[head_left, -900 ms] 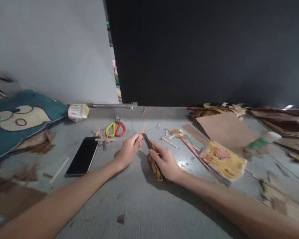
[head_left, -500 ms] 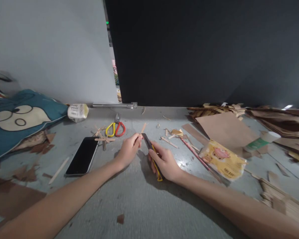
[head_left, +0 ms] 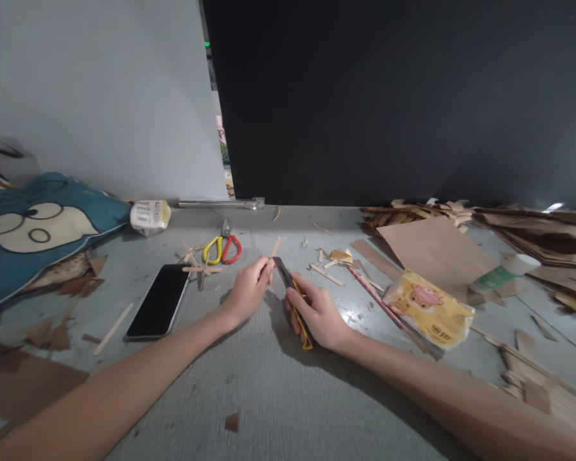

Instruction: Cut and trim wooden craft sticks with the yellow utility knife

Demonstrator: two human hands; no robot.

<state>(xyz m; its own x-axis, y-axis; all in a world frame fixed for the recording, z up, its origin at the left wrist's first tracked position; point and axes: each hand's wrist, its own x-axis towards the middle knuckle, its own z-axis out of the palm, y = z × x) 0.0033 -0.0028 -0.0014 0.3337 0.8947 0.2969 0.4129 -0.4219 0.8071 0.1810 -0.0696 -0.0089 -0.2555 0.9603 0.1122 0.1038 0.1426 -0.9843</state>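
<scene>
In the middle of the table, my left hand (head_left: 249, 288) pinches a small wooden stick (head_left: 276, 247), whose far end sticks out past the fingertips. My right hand (head_left: 319, 312) is wrapped round a yellow and black utility knife (head_left: 302, 325). The knife's tip lies right beside the left fingertips and the stick; whether the blade touches the wood I cannot tell. Left of my left hand are a small star-like bundle of wooden sticks (head_left: 203, 269), a pair of scissors (head_left: 224, 246) with yellow and red handles, and a phone (head_left: 158, 301) with a dark screen.
A blue cartoon cushion (head_left: 52, 230) and a wrapped roll (head_left: 150, 218) stand at the left. To the right lie stick offcuts (head_left: 327, 274), a yellow printed packet (head_left: 429, 307), a brown cardboard sheet (head_left: 436, 250) and a green-and-white tube (head_left: 504, 274). A black panel (head_left: 388, 102) closes off the back.
</scene>
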